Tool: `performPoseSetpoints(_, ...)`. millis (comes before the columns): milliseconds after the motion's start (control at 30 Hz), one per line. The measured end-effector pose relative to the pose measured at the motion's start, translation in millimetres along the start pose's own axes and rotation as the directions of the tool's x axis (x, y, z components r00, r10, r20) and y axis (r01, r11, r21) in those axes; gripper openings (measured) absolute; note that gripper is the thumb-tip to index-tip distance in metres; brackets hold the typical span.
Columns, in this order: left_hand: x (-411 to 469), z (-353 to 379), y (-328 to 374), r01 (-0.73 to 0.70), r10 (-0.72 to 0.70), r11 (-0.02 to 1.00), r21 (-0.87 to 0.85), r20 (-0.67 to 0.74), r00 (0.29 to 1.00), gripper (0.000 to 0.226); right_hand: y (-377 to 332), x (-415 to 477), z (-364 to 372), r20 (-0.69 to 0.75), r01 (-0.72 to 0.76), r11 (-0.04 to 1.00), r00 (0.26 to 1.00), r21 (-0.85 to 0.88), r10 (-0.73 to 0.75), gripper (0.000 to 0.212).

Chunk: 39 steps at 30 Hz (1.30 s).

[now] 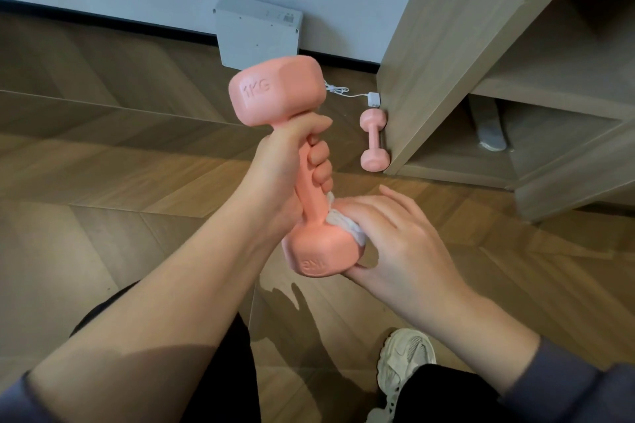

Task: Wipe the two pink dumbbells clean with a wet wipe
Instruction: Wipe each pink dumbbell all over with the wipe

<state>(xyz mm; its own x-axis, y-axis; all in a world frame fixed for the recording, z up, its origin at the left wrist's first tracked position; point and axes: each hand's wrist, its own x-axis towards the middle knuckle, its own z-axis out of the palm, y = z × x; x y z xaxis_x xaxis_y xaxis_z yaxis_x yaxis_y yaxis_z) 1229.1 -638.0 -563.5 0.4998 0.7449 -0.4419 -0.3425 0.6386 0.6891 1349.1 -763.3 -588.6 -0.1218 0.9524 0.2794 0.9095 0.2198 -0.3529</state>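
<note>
- Standing over the floor (103, 216), the person shows a pale sneaker (403, 359) nearest, planted under the raised work.
- The right hand (395, 237) presses a bunched white wet wipe (347, 225) against the lower head of the held dumbbell (311, 196), fingers laid flat over the wipe and the thumb tucked under that head.
- The left hand (292, 161) is wrapped tight round the handle, holding the dumbbell tilted in the air, well above the floor, its upper head leaning away.
- Its pink coating looks smooth and matte, with "1KG" moulded into both end faces; I can make out no dirt on it.
- What could go wrong, I'd judge: a damp, slick handle could slide through the one-handed grip and drop near the sneaker; the small wad may also skip the recessed lettering.
- Farther off, the second dumbbell (374, 139) lies on the floor, touching the bottom corner of a wooden cabinet (446, 45), seemingly not yet wiped.
- Beyond it, a white cable with an adapter (374, 98) runs toward a grey box (257, 34) leaning against the wall.
</note>
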Motion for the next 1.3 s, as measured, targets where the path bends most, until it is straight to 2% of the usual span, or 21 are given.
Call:
performPoseSetpoints(133,1.6,-0.7,2.9,-0.030,0.030,0.999,0.014,0.017,0.999,0.035,-4.0,-1.3,1.4,-0.115,0.084,0.996,0.990,0.016,-0.082,0.042)
performPoseSetpoints(300,1.1,-2.3,-1.4,-0.011,0.007,0.999,0.052,0.092,0.996,0.037,0.7,1.1,2.2,0.093,-0.050,0.998,0.995,0.036,0.046,0.045)
performPoseSetpoints(367,0.5,-0.5,-2.8,-0.019,0.009,0.997,0.070,0.142,0.990,0.039,1.0,2.0,0.8,0.122,-0.081,0.996,0.990,0.045,0.075,0.048)
performPoseSetpoints(500,1.0,-1.8,2.9,-0.018,0.012,0.999,0.035,0.156,0.988,0.042,-5.1,-2.0,0.7,-0.074,0.001,0.998,0.997,0.055,0.004,0.046)
performPoseSetpoints(533,1.6,-3.2,4.2,-0.015,0.012,1.000,0.020,0.156,0.988,0.042,-5.5,-3.1,1.2,-0.078,0.003,0.997,0.997,0.073,0.002,0.048)
performPoseSetpoints(600,1.9,-4.8,5.1,-0.008,0.006,1.000,0.007,0.178,0.984,0.043,-3.7,-2.4,1.9,0.003,-0.041,0.987,0.999,0.154,0.041,0.053)
performPoseSetpoints(700,-0.4,-4.6,5.2,0.004,0.000,1.000,-0.011,0.301,0.954,0.037,1.0,0.5,0.1,0.130,-0.134,0.932,0.987,0.337,0.095,0.059)
performPoseSetpoints(767,-2.2,-4.4,6.3,-0.003,0.013,1.000,-0.025,0.400,0.916,0.028,1.7,1.6,-1.7,0.103,-0.111,0.928,0.992,0.356,0.079,0.050)
performPoseSetpoints(833,-2.2,-4.5,6.3,-0.019,0.035,0.999,-0.041,0.423,0.906,0.023,0.3,1.6,-4.5,0.041,-0.076,0.949,0.997,0.305,0.066,0.043)
performPoseSetpoints(933,0.9,-2.5,5.1,-0.070,0.071,0.997,-0.016,0.306,0.949,0.021,-0.9,0.2,-8.4,-0.075,0.000,0.985,0.997,0.175,0.014,0.042)
performPoseSetpoints(1033,2.9,-0.7,2.6,-0.101,0.078,0.982,0.159,0.145,0.986,0.026,-1.8,2.5,-11.3,-0.159,0.077,0.996,0.985,0.053,-0.068,0.042)
performPoseSetpoints(1100,2.9,0.6,-0.6,-0.093,0.078,0.962,0.258,0.067,0.995,0.037,-2.4,4.0,-10.1,-0.195,0.114,0.993,0.974,-0.040,-0.120,0.039)
performPoseSetpoints(1200,1.4,3.9,-3.0,-0.026,0.026,0.974,0.226,0.004,1.000,0.033,-3.4,2.4,-4.1,-0.192,0.159,0.982,0.966,-0.100,-0.175,0.036)
performPoseSetpoints(1300,1.8,2.3,-3.7,0.021,-0.007,0.983,0.184,-0.077,0.997,0.022,-4.7,-0.2,2.2,-0.135,0.142,0.983,0.978,-0.115,-0.157,0.037)
